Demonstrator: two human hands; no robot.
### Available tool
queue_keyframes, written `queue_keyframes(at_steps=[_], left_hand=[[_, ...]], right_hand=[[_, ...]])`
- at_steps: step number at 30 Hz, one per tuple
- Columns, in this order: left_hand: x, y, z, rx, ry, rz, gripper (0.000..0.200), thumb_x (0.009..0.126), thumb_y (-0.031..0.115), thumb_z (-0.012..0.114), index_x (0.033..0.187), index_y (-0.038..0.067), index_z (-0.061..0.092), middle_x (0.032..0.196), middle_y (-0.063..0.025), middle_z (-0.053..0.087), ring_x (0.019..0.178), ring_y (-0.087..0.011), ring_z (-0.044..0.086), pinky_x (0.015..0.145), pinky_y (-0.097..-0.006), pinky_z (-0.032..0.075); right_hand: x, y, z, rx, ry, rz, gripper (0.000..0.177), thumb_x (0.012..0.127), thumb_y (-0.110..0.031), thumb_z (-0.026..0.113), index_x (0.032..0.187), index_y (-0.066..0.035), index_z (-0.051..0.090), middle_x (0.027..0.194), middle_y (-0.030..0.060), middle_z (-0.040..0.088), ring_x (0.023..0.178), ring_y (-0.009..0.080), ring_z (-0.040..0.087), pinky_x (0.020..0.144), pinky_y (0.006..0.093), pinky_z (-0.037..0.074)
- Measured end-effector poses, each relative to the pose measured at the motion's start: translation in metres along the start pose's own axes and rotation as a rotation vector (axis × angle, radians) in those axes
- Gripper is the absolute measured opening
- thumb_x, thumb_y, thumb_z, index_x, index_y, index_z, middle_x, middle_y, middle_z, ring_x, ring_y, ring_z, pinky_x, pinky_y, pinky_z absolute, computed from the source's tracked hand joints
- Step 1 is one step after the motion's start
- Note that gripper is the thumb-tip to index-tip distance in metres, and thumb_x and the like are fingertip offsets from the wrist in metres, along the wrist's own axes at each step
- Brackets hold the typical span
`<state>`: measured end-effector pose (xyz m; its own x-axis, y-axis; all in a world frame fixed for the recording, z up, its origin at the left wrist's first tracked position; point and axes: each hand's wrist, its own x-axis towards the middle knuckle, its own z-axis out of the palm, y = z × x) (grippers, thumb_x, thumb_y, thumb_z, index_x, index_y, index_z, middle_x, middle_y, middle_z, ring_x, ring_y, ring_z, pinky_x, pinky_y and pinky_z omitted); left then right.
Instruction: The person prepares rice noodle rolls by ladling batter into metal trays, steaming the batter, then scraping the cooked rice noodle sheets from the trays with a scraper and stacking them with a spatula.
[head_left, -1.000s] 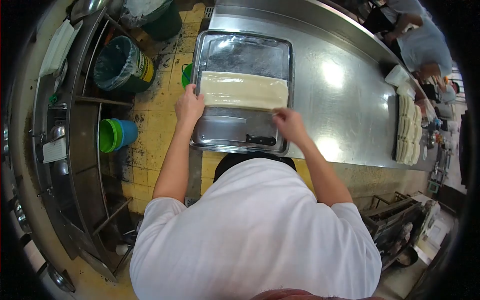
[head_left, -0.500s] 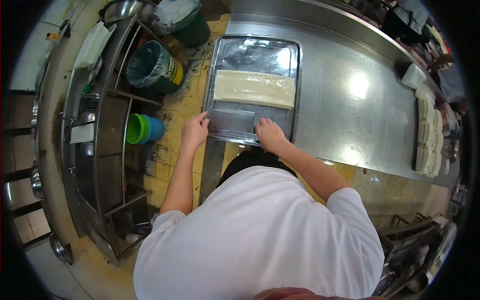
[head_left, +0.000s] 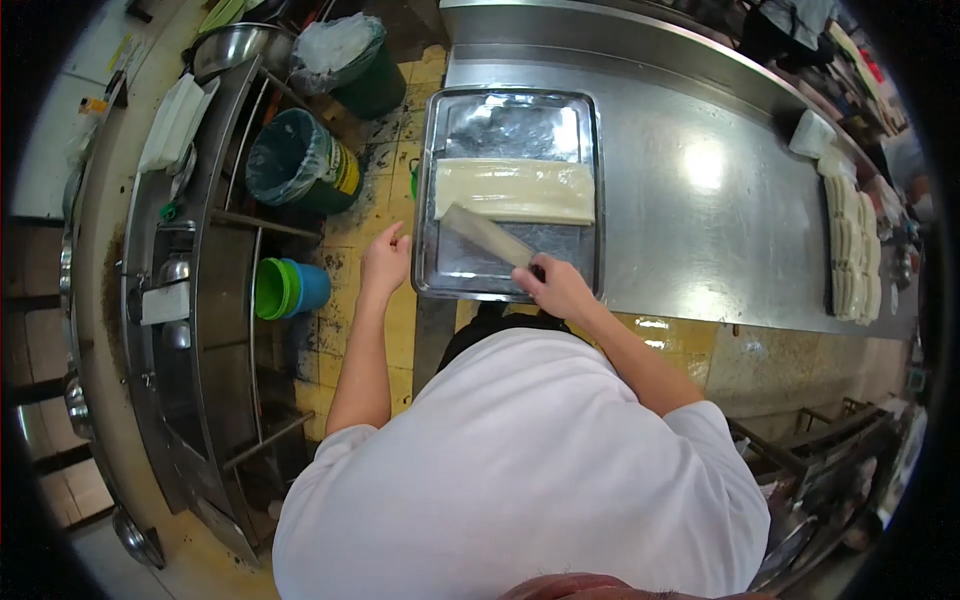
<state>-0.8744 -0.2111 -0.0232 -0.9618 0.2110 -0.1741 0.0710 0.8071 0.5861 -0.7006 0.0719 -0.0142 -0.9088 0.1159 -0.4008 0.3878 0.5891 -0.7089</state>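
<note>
My right hand [head_left: 560, 288] grips the dark handle of a cleaver [head_left: 490, 235]. The broad metal blade slants up and to the left, its far end overlapping the lower left edge of a pale, glossy slab of dough [head_left: 520, 190]. That slab, long and flat, lies across the middle of a shallow metal tray [head_left: 510, 115]. Just outside the tray's left rim is my left hand [head_left: 385, 262], holding nothing, with its fingers loosely bent and thumb and forefinger apart.
The tray rests at the left end of a steel worktop [head_left: 690, 230]. Stacked pale slabs [head_left: 852, 250] stand at its far right. On the left are a metal rack [head_left: 195, 330], a lined green bin [head_left: 300, 165] and green and blue buckets [head_left: 290, 288]. A person [head_left: 790, 30] is at the upper right.
The cleaver has swung from lying level near the tray's front to a slant, its far end now at the dough. My left hand has come away from the blade's end.
</note>
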Motion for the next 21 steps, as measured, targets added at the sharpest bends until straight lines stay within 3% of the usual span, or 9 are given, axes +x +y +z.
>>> queue_keyframes(at_steps=[2, 4, 5, 7, 8, 10, 21], left_hand=[[0.017, -0.006, -0.003, -0.011, -0.006, 0.021, 0.04, 0.093, 0.024, 0.063, 0.131, 0.011, 0.064, 0.101, -0.0185, 0.072, 0.094, -0.035, 0.068, 0.083, -0.043, 0.052], [0.031, -0.007, -0.011, -0.023, -0.061, -0.015, 0.04, 0.093, 0.024, 0.063, 0.131, 0.011, 0.063, 0.103, -0.0174, 0.072, 0.095, -0.0352, 0.068, 0.084, -0.0432, 0.052], [0.038, -0.013, -0.01, -0.03, -0.078, -0.009, 0.04, 0.093, 0.024, 0.063, 0.131, 0.011, 0.063, 0.103, -0.0174, 0.072, 0.095, -0.0352, 0.068, 0.084, -0.0432, 0.052], [0.055, -0.023, -0.013, -0.014, -0.091, 0.019, 0.04, 0.093, 0.025, 0.063, 0.131, 0.011, 0.063, 0.103, -0.0168, 0.072, 0.096, -0.0353, 0.068, 0.085, -0.0436, 0.052], [0.062, -0.028, -0.013, -0.02, -0.106, 0.026, 0.04, 0.093, 0.025, 0.063, 0.131, 0.011, 0.063, 0.103, -0.0168, 0.072, 0.096, -0.0353, 0.068, 0.085, -0.0436, 0.052], [0.075, -0.034, -0.013, 0.02, -0.113, 0.037, 0.04, 0.094, 0.025, 0.063, 0.131, 0.011, 0.063, 0.104, -0.0167, 0.072, 0.096, -0.0353, 0.068, 0.085, -0.0439, 0.052], [0.121, -0.049, -0.016, -0.012, -0.2, 0.067, 0.039, 0.094, 0.025, 0.063, 0.13, 0.009, 0.064, 0.101, -0.0156, 0.072, 0.097, -0.0339, 0.068, 0.086, -0.0435, 0.052]], right_hand=[[0.011, 0.003, 0.014, 0.155, 0.067, 0.086, 0.053, 0.097, -0.045, 0.057, 0.11, 0.006, 0.064, 0.104, 0.0279, 0.069, 0.096, 0.0437, 0.067, 0.087, 0.048, 0.052], [0.021, -0.001, 0.024, 0.416, 0.285, 0.105, 0.061, 0.102, -0.055, 0.046, 0.103, 0.003, 0.062, 0.083, 0.0202, 0.068, 0.073, 0.0327, 0.066, 0.067, 0.042, 0.053], [0.025, -0.006, 0.023, 0.411, 0.293, 0.122, 0.061, 0.102, -0.055, 0.046, 0.103, 0.003, 0.062, 0.083, 0.0202, 0.068, 0.073, 0.0327, 0.066, 0.067, 0.042, 0.053], [0.036, -0.021, 0.018, 0.876, 0.188, 0.331, 0.056, 0.103, -0.055, 0.042, 0.099, -0.002, 0.057, 0.063, 0.0067, 0.052, 0.052, 0.0171, 0.05, 0.047, 0.0333, 0.042], [0.042, -0.027, 0.018, 0.874, 0.201, 0.343, 0.056, 0.103, -0.055, 0.042, 0.099, -0.002, 0.057, 0.063, 0.0067, 0.052, 0.052, 0.0171, 0.05, 0.047, 0.0333, 0.042], [0.052, -0.038, 0.02, 1.009, 0.214, 0.37, 0.052, 0.103, -0.057, 0.042, 0.096, -0.006, 0.051, 0.059, -0.002, 0.038, 0.045, 0.0093, 0.035, 0.039, 0.0272, 0.029], [0.071, -0.045, 0.043, 1.021, 0.293, 0.45, 0.053, 0.104, -0.055, 0.042, 0.1, -0.004, 0.052, 0.06, -0.0009, 0.041, 0.045, 0.0109, 0.038, 0.039, 0.0296, 0.033]])
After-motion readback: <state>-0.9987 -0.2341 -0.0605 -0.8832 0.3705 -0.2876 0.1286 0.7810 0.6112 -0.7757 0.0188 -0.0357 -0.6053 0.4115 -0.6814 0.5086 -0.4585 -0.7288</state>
